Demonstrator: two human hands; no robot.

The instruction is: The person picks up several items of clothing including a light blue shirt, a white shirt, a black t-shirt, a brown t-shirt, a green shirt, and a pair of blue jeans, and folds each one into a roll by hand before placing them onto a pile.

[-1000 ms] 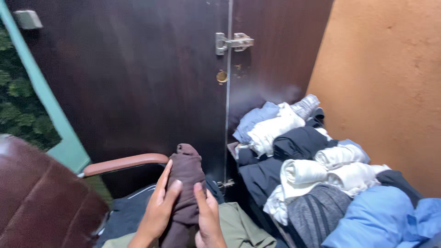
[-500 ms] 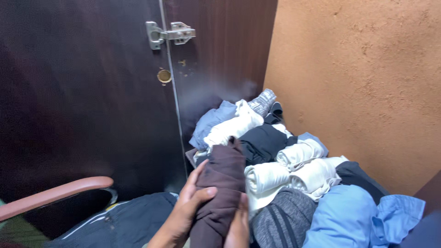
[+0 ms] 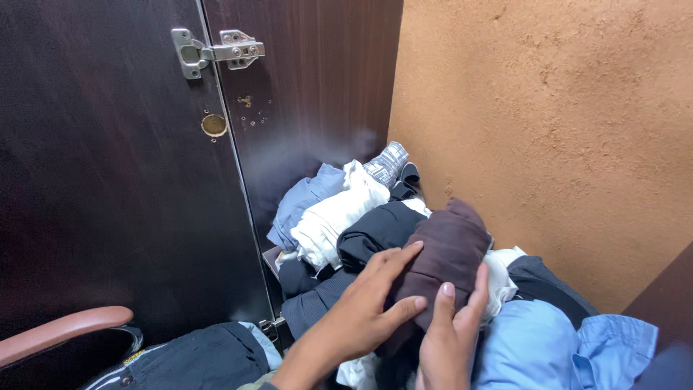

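A folded dark brown garment [image 3: 451,249] lies on top of a pile of rolled and folded clothes [image 3: 339,224] in the corner. My left hand [image 3: 364,310] presses flat on its left side, fingers spread. My right hand [image 3: 447,339] grips its lower right edge, with the thumb on top and the fingers curled around it. White rolled clothes [image 3: 328,220] and a black garment [image 3: 375,235] lie just beyond the brown one.
A dark wooden door [image 3: 108,166] with a metal hinge [image 3: 216,50] stands at the left. A rough orange wall [image 3: 548,130] rises at the right. Light blue clothing [image 3: 548,343] lies at the bottom right. A chair armrest [image 3: 65,336] shows at the bottom left.
The brown garment has moved right and forward, from in front of the door onto the pile. The view has swung right with it. Both hands still hold it.
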